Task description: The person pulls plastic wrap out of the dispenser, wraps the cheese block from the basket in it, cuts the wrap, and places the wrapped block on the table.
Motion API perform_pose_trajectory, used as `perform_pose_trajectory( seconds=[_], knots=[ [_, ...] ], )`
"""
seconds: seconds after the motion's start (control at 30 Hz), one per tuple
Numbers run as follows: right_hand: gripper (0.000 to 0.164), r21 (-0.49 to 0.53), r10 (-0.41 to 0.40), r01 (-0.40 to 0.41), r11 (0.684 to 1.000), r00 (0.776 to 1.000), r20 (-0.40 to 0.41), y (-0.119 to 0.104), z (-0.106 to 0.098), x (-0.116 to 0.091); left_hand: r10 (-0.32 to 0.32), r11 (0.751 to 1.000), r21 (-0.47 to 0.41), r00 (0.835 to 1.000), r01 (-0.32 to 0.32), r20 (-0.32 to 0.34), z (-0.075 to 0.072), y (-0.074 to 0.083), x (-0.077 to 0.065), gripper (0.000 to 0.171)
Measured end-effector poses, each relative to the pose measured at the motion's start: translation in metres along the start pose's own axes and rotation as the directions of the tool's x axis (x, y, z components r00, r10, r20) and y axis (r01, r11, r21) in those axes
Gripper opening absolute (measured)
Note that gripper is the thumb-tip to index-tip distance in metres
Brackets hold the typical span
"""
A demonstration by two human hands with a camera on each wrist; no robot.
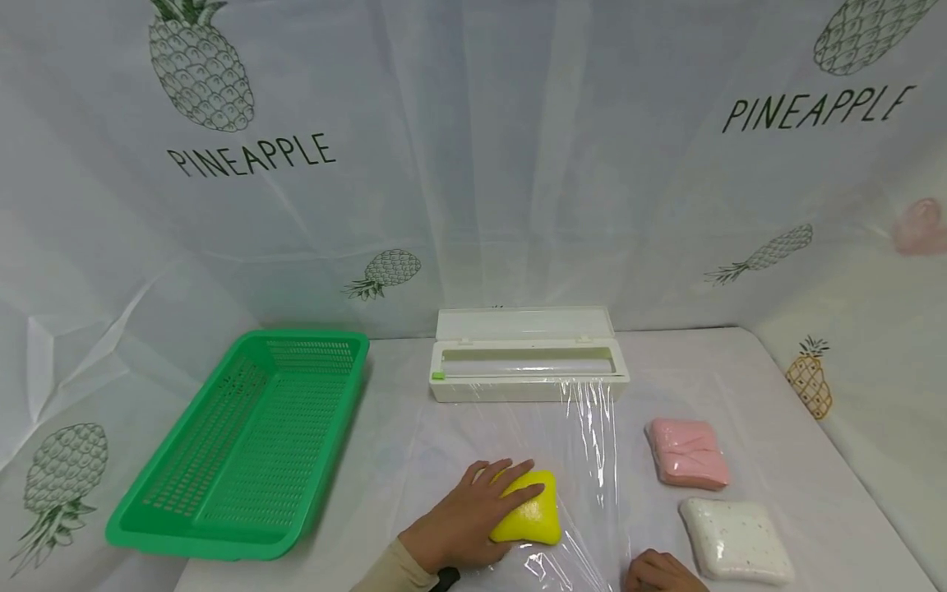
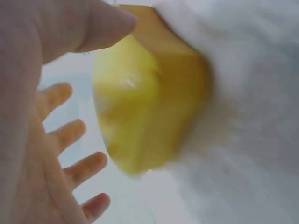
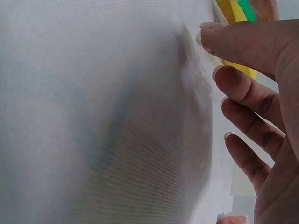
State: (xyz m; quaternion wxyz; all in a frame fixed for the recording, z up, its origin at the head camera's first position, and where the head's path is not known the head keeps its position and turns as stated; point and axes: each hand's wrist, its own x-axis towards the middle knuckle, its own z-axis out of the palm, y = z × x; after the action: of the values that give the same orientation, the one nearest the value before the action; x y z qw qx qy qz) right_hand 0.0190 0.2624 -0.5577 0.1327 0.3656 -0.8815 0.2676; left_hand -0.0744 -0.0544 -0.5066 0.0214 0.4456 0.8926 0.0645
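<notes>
A pillow-shaped yellow block (image 1: 543,514) lies on clear plastic film (image 1: 598,485) drawn forward from the white wrap box (image 1: 528,390). My left hand (image 1: 473,514) is over its left side, fingers spread and fairly straight. The left wrist view has the thumb (image 2: 100,23) overlapping the block (image 2: 149,93), while the other fingers stand apart from each other beside it. At the front edge, my right hand (image 1: 661,573) pinches the film's edge between thumb and forefinger; the remaining fingers (image 3: 250,121) are loosely bent. Part of that hand is cut off in the head view.
A green basket (image 1: 355,395) stands on the left. To the right lie a pink block (image 1: 688,452) with wrinkled clear wrapping and a white speckled block (image 1: 736,540). The wrap box's lid (image 1: 525,323) is raised, close to the pineapple-printed curtain (image 1: 503,205) behind.
</notes>
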Motion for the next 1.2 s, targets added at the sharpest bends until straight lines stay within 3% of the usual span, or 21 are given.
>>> perform_pose_trajectory(
  seconds=[0.1,0.2,0.33,0.43,0.5,0.6,0.7,0.83,0.93,1.03,1.1,1.2],
  knots=[
    [0.02,-0.015,-0.129,0.129,0.992,0.991,-0.028,0.011,0.005,0.0,-0.106,0.993,-0.052,0.992,0.11,0.063,0.0,-0.005,-0.023,0.079],
    [0.017,-0.034,-0.227,0.226,0.974,0.973,-0.043,0.019,0.007,0.001,-0.151,0.986,-0.054,0.981,0.159,0.123,0.004,-0.008,-0.046,0.076],
    [0.018,-0.034,-0.244,0.243,0.969,0.968,-0.049,0.024,0.005,0.001,-0.144,0.985,-0.072,0.975,0.157,0.168,0.013,-0.01,-0.066,0.06],
    [0.02,-0.013,-0.227,0.227,0.974,0.972,-0.054,0.024,0.002,0.003,-0.154,0.981,-0.089,0.968,0.174,0.199,0.019,-0.012,-0.072,0.039],
    [0.021,0.002,-0.226,0.226,0.974,0.972,-0.072,0.024,0.001,0.005,-0.145,0.982,-0.088,0.971,0.164,0.188,0.021,-0.013,-0.073,0.027],
    [0.024,0.021,-0.192,0.194,0.981,0.978,-0.082,0.021,-0.001,0.007,-0.113,0.991,-0.061,0.988,0.12,0.108,0.024,-0.013,-0.075,0.017],
    [0.023,0.043,-0.153,0.157,0.987,0.985,-0.073,0.02,-0.005,0.009,-0.078,0.996,-0.044,0.996,0.079,0.038,0.024,-0.013,-0.076,0.017],
    [0.017,0.048,-0.114,0.119,0.992,0.989,-0.091,0.022,-0.014,0.016,-0.114,0.992,-0.048,0.993,0.113,-0.019,0.021,-0.011,-0.076,0.018],
    [0.013,0.008,-0.049,0.05,0.999,0.992,-0.119,0.023,-0.021,0.024,-0.21,0.971,-0.128,0.977,0.202,-0.049,0.017,-0.011,-0.076,0.015],
    [0.02,-0.038,0.068,-0.075,0.996,0.986,-0.152,0.021,-0.026,0.031,-0.316,0.926,-0.236,0.947,0.296,-0.052,0.012,-0.013,-0.072,0.011],
    [0.031,-0.064,0.16,-0.173,0.983,0.971,-0.175,0.02,-0.027,0.037,-0.357,0.906,-0.272,0.931,0.323,-0.081,0.01,-0.016,-0.069,0.01],
    [0.037,-0.089,0.263,-0.288,0.953,0.939,-0.219,0.019,-0.024,0.044,-0.384,0.901,-0.277,0.91,0.333,-0.158,0.011,-0.02,-0.064,0.012]
  ],
)
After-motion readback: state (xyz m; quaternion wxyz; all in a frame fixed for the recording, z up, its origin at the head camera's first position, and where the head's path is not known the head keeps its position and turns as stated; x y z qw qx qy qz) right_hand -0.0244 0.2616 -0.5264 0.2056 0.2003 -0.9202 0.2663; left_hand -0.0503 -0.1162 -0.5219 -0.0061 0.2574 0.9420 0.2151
